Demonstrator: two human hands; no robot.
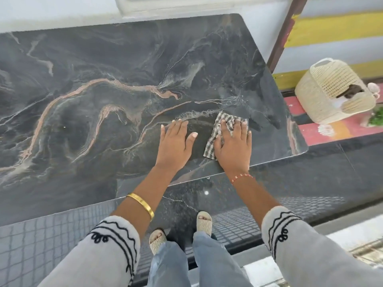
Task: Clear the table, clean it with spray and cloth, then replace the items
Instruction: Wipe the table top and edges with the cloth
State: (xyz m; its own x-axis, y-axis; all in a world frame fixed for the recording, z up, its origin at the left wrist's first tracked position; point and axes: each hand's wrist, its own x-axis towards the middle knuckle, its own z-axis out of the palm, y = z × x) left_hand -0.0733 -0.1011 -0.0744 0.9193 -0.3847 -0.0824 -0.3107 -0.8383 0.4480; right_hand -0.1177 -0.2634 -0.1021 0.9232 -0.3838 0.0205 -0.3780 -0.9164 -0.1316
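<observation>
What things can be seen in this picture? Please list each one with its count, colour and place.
dark marble-patterned table top: one, grey-black with pinkish veins, fills the left and middle
checked cloth: one, grey and white, on the table near its right front edge
woven basket: one, cream, on the floor to the right of the table
green leaves: one small patch, at the right edge beside the basket
gold bangle: one, on the left wrist
red thread bracelet: one, on the right wrist
sandals: two, beige, on the feet below the table edge
left hand: one, flat on the table
right hand: one, pressing on the cloth
</observation>
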